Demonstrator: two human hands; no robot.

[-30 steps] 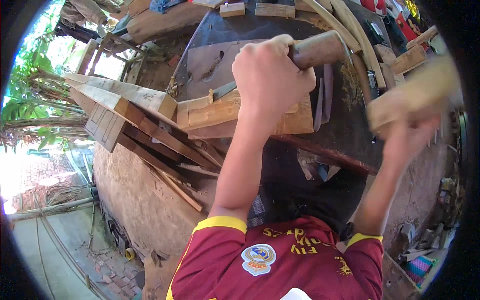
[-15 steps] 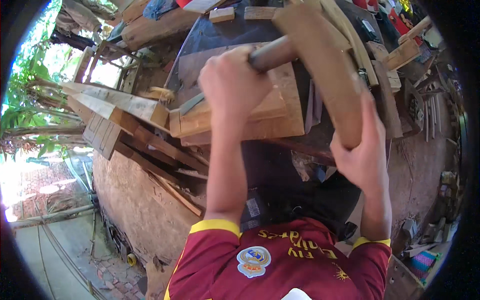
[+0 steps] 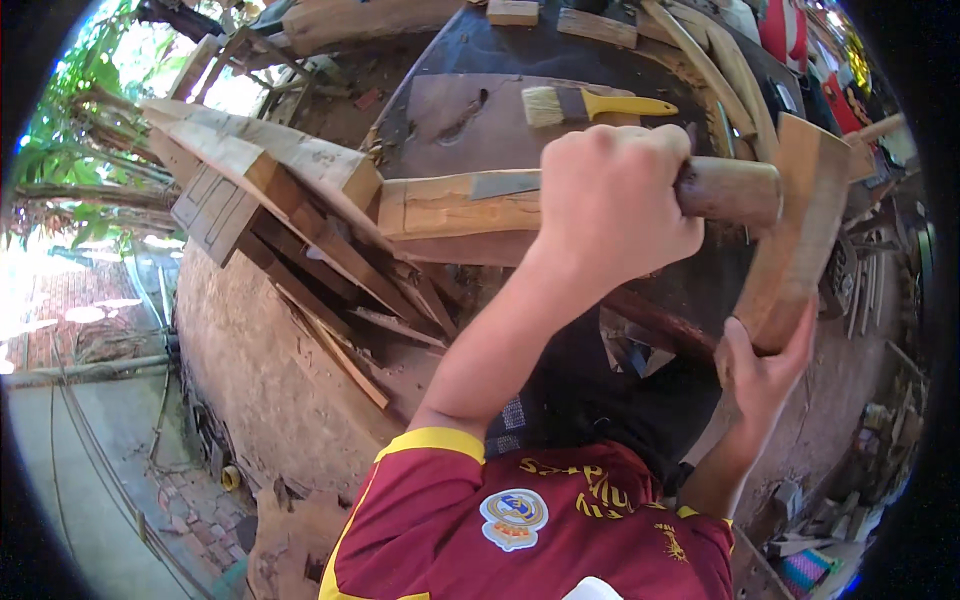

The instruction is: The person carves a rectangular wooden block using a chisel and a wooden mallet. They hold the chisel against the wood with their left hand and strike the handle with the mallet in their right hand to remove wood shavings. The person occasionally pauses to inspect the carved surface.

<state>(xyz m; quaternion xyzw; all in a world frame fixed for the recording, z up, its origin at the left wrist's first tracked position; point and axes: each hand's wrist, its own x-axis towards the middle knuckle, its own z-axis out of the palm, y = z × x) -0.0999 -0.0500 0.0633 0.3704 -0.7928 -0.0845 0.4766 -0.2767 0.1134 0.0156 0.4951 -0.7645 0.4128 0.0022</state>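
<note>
My left hand (image 3: 615, 195) is wrapped round a chisel, whose thick wooden handle (image 3: 728, 190) sticks out to the right. To the left of the fist its flat grey blade (image 3: 505, 183) lies along a squared wooden beam (image 3: 455, 215). The beam's far right part is hidden behind the hand and forearm. My right hand (image 3: 765, 365) grips the lower end of a long wooden block (image 3: 800, 230), thumb and fingers on either side. The block stands tilted beside the handle's end; whether they touch I cannot tell.
A paintbrush (image 3: 630, 105) with a yellow handle lies on a wooden board (image 3: 450, 110) behind the beam. Stacked timber (image 3: 290, 190) juts out at the left. Small wood offcuts (image 3: 597, 27) and long pieces (image 3: 705, 65) lie at the far side. Clutter fills the far right.
Both hands have moved right and lower in view, the chisel turning nearly level. The wooden block has swung right, to the handle's end. The paintbrush has come into sight.
</note>
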